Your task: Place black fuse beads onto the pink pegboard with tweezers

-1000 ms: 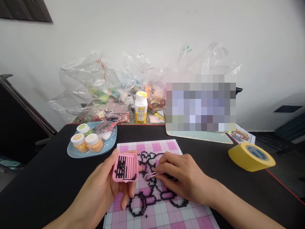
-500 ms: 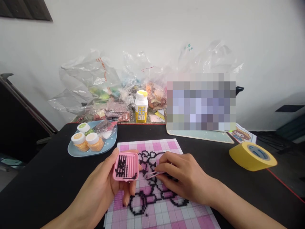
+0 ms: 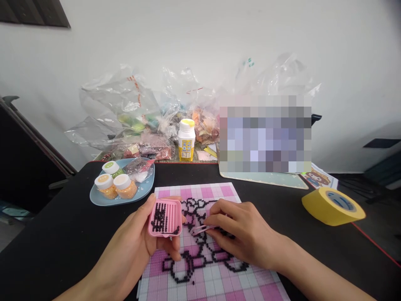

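A pink-and-white checked pegboard [image 3: 219, 280] lies on the black table in front of me, with an outline of small black beads [image 3: 191, 267] laid on it. My left hand [image 3: 131, 251] grips a small pink ridged tray [image 3: 165, 218] that holds several black beads, tilted just above the board's left side. My right hand [image 3: 241, 236] pinches pink tweezers [image 3: 203, 228], their tips pointing left and resting low over the bead outline, close to the tray.
A blue plate [image 3: 147, 190] at the left carries three white-capped jars of orange and green beads and a small bag. Clear plastic bags [image 3: 125, 113] and a white bottle [image 3: 186, 140] stand behind. A yellow tape roll [image 3: 332, 205] lies at the right.
My left hand has shifted the pink tray slightly upward and its fingers have curled a little. The right hand and tweezers have stayed almost in place.
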`<state>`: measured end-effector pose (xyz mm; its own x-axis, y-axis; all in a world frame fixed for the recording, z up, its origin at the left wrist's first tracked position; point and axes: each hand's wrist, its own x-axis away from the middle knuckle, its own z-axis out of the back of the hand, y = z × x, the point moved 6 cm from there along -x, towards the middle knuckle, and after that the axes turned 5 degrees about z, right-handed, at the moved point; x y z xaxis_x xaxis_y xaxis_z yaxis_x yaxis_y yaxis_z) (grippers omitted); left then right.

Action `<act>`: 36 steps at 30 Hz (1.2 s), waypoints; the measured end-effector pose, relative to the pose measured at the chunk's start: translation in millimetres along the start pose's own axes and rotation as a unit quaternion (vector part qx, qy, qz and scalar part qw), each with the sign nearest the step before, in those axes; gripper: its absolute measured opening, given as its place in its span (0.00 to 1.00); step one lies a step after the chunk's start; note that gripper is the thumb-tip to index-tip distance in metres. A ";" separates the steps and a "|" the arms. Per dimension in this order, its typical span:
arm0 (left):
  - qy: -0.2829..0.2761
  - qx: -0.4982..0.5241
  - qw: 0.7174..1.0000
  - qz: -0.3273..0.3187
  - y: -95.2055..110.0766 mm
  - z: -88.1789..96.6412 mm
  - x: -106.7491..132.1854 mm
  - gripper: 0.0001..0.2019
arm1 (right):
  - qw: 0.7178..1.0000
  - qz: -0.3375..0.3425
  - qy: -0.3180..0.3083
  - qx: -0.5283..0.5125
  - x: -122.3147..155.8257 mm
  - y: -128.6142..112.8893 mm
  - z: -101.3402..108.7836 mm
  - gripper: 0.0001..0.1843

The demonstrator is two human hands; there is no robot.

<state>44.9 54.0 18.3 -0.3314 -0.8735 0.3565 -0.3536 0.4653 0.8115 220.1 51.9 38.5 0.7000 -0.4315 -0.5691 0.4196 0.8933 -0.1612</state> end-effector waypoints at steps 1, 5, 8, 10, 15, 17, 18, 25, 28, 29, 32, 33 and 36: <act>-0.002 0.001 1.000 -0.005 0.5 -0.4 0.0 0.24 | 1.000 0.000 0.000 0.000 0.1 -0.1 0.0 0.06; 0.017 0.023 0.999 -0.014 0.7 0.4 0.5 0.22 | 1.000 0.000 0.001 0.003 0.5 0.0 0.4 0.05; 0.029 0.045 0.998 -0.011 -0.1 0.9 1.3 0.21 | 1.000 -0.001 -0.003 0.002 0.6 0.4 0.2 0.05; 0.031 0.055 0.998 -0.007 -0.6 0.6 1.6 0.21 | 1.000 0.001 -0.002 0.005 0.4 0.2 0.6 0.05; 0.030 0.060 0.998 -0.001 -0.1 -0.5 1.0 0.20 | 1.000 0.005 0.000 0.007 -0.3 -0.7 1.0 0.06; 0.029 0.064 0.998 -0.004 0.8 -0.9 1.0 0.20 | 1.000 0.005 0.000 0.006 -0.5 -0.3 0.8 0.06; 0.030 0.065 0.997 -0.003 0.9 -0.9 1.1 0.19 | 1.000 0.004 0.001 0.007 -0.6 0.2 0.7 0.06; 0.025 0.069 0.997 0.004 1.1 -2.7 0.1 0.19 | 1.000 0.003 0.002 0.005 -0.7 1.3 1.3 0.07; 0.025 0.074 0.997 0.006 1.6 -3.6 -0.2 0.20 | 1.000 0.004 0.007 -0.002 -1.5 0.2 3.4 0.07; 0.023 0.075 0.997 0.006 1.8 -3.9 0.2 0.19 | 1.000 0.002 0.009 -0.006 -1.9 0.2 4.2 0.07; 0.013 0.070 0.997 0.006 2.0 -4.1 1.5 0.18 | 1.000 -0.003 0.020 -0.014 -3.0 0.7 6.7 0.07; 0.011 0.070 0.998 0.004 2.0 -3.7 1.8 0.17 | 1.000 -0.004 0.025 -0.015 -3.1 0.9 7.4 0.06; 0.016 0.072 0.997 -0.001 2.0 -2.0 1.9 0.17 | 0.999 -0.002 0.051 -0.012 -2.6 0.9 10.0 0.06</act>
<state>45.3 53.0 21.5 -0.3031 -0.8779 0.3708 -0.4773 0.4766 0.7383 224.4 52.6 47.9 0.6346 -0.4213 -0.6479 0.4080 0.8946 -0.1821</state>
